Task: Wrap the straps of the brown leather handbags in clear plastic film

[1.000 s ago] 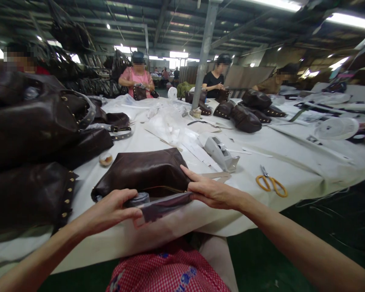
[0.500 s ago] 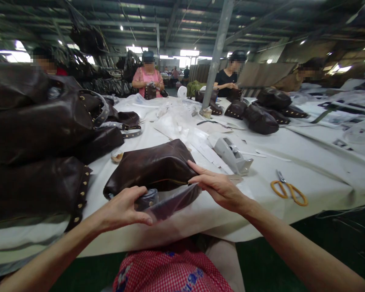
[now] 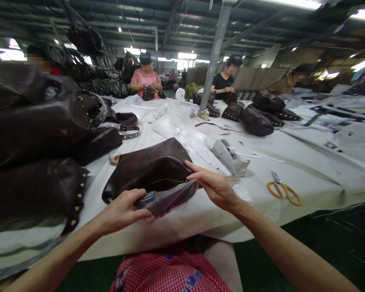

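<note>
- White-clothed table [image 3: 261,162] fills a factory hall; stacked dark bags [image 3: 33,134] crowd its left end.
- Left hand [image 3: 124,209]: fingers curled, thumb and fingertips pinching the near end of a plastic-covered flap [image 3: 170,198].
- Brown leather bag [image 3: 149,168] lies just beyond both hands; the flap hangs at its near edge, seemingly wrapped in clear film.
- Right hand [image 3: 214,186]: fingers straight and close together, nipping the flap's right end at the bag's corner.
- Tape dispenser [image 3: 231,156] sits just behind that hand; orange scissors [image 3: 284,190] lie farther right.
</note>
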Demonstrator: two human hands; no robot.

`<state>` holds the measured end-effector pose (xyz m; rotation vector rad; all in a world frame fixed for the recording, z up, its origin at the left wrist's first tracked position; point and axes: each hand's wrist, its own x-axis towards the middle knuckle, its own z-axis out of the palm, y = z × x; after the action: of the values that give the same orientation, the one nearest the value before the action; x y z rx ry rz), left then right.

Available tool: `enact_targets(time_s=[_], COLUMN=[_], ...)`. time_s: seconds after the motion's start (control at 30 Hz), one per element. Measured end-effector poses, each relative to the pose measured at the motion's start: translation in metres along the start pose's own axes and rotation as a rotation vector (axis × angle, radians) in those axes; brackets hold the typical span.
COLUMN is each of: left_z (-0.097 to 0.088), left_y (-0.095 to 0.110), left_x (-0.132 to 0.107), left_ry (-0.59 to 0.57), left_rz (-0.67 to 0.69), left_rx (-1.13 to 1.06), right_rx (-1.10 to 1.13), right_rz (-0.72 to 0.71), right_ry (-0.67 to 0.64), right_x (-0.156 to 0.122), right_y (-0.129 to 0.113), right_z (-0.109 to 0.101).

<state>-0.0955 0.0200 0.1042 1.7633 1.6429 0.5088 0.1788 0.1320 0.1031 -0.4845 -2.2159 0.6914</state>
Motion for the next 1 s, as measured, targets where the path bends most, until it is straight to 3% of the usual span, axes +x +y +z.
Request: enact_targets(time_s=[0.17,0.27,0.43,0.53,0.67,0.7,0.83,1.0], left_z=[-0.003,-0.001,0.013,0.023,0.039,0.043,0.056,0.059], left_y=[0.004,0.005,0.006,0.008,0.016,0.018,0.021,0.021], left_x=[0.003,0.007,0.017,0.021,0.022,0.023,0.025,0.027], left_ry=[-0.008,0.013,-0.005,0.049,0.091,0.1,0.126,0.112], left_rz=[0.02,0.005,-0.103,-0.107,-0.04,-0.027,-0.011,-0.018], left_rx=[-0.039,-0.092,-0.311,-0.214,0.02,0.062,0.154,0.161], right_rx=[0.064,0.155,0.414,0.595,0.873,0.95,1.191,1.29], right_rz=[0.136,0.234,0.422,0.613,0.843,0.871,0.948,0.941], right_ry=[0.07,0.182,0.534,0.743,0.493,0.485,0.65,0.632], right_x=[0.001,0.002,-0.02,-0.05,-0.075,-0.075,-0.065,-0.065], right_y=[0.007,0.012,0.02,0.017,0.001,-0.002,-0.003,0.005], right_z=[0.003,0.009,0.033,0.058,0.093,0.1,0.111,0.11])
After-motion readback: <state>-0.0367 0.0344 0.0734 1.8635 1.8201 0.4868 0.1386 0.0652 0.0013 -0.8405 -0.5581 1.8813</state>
